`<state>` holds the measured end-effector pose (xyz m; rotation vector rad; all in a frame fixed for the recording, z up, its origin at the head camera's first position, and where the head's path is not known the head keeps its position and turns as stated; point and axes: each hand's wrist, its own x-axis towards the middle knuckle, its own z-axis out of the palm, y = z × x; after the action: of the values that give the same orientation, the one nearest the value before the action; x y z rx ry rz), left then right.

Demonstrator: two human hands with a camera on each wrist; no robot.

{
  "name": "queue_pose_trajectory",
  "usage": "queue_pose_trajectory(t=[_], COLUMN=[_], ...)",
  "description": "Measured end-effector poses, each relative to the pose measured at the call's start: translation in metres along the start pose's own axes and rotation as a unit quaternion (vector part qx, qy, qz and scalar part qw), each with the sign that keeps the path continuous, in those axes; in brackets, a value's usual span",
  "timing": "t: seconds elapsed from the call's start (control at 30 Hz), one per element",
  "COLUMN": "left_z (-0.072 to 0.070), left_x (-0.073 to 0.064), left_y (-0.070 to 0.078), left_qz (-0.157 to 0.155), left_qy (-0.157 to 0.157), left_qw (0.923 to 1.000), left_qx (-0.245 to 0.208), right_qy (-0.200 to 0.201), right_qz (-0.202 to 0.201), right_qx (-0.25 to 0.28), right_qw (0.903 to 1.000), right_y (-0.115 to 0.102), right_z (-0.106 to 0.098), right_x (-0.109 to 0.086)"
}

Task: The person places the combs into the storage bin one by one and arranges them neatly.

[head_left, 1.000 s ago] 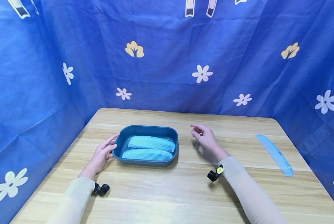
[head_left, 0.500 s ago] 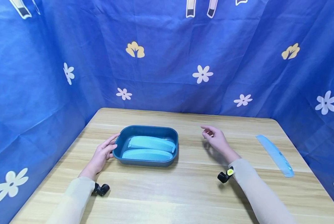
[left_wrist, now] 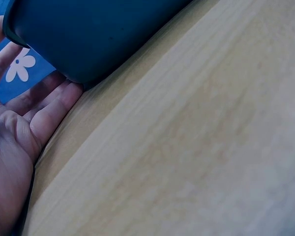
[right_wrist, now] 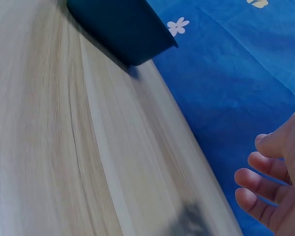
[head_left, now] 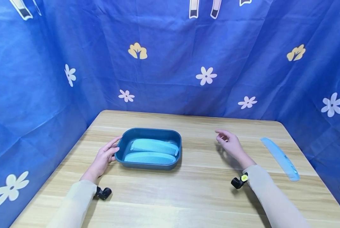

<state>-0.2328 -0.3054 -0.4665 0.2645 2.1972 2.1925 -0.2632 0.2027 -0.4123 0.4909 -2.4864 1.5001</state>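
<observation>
A dark blue rectangular box (head_left: 147, 166), open at the top, stands on the table left of centre. Two light blue combs lie inside it, a far comb (head_left: 154, 145) and a near comb (head_left: 150, 158), teeth towards the person. At the box's left end, my left hand (head_left: 102, 157) touches the rim and outer wall; in the left wrist view its fingers (left_wrist: 54, 108) look fairly straight against it. My right hand (head_left: 230, 144) hovers over the table, fingers loosely bent, holding nothing. A third light blue comb (head_left: 280, 159) lies farther right, apart from that hand.
The wood-grain table (head_left: 147, 196) has rounded far corners. A blue curtain (head_left: 170, 63) with flowers hangs behind it and along both sides. A small black camera sits on each wrist, the left camera (head_left: 103, 193) and the right camera (head_left: 238, 182).
My right hand has moved steadily right, away from the box and closer to the third comb. The left hand, the box and the combs have stayed in place.
</observation>
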Motion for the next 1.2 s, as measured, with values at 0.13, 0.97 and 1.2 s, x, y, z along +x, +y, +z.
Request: queue_pose_trajectory(t=[0.13,0.97,1.2], left_z=[-0.001,0.000,0.001], left_x=[-0.001,-0.002,-0.002], left_y=[0.000,-0.001,-0.002], left_qz=[0.004,0.002,0.003], left_qy=[-0.002,0.001,0.002], left_qw=[1.0000,1.0000,0.9999], left_qx=[-0.002,0.007,0.012], right_qy=[0.008,0.048,0.066], right_qz=[0.002,0.057,0.058], right_qx=[-0.013,-0.083,-0.085], right_qw=[0.9999,0.9937,0.9925], right_y=[0.024,0.072,0.078], right_z=[-0.006,-0.066,-0.085], right_x=[0.001,-0.030,-0.038])
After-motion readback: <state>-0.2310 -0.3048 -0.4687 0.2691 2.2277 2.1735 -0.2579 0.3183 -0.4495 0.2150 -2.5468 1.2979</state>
